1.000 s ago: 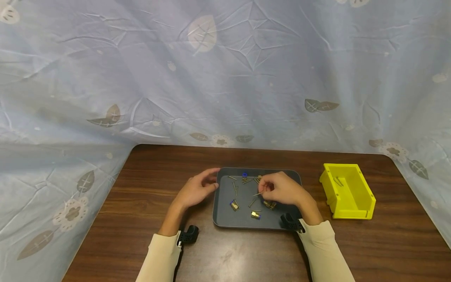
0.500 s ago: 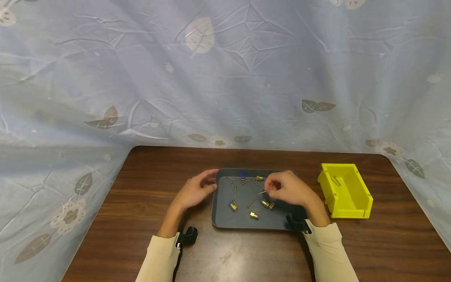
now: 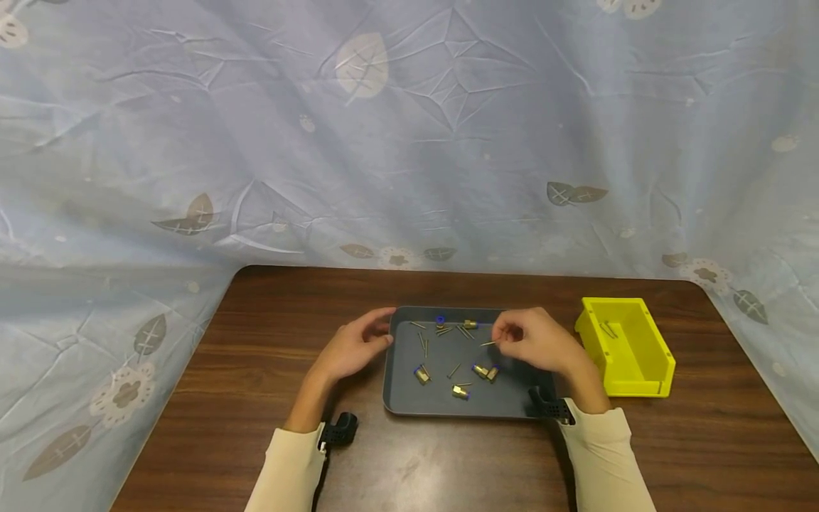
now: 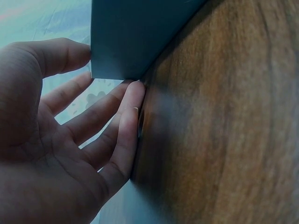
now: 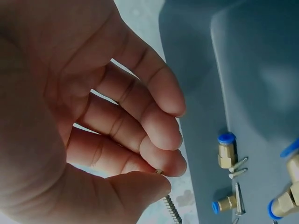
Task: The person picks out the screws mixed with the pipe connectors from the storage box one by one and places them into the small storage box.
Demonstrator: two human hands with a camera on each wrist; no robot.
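Your right hand (image 3: 530,338) pinches a screw (image 5: 173,209), left hand (image 3: 348,347) relaxed; the yellow bin (image 3: 630,388) holds few screws (image 3: 611,330), the tray (image 3: 422,404) more.

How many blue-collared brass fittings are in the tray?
6 fittings in the tray: two at the far edge, one at left, one near the front, two close together right of center. The right hand may hide more.
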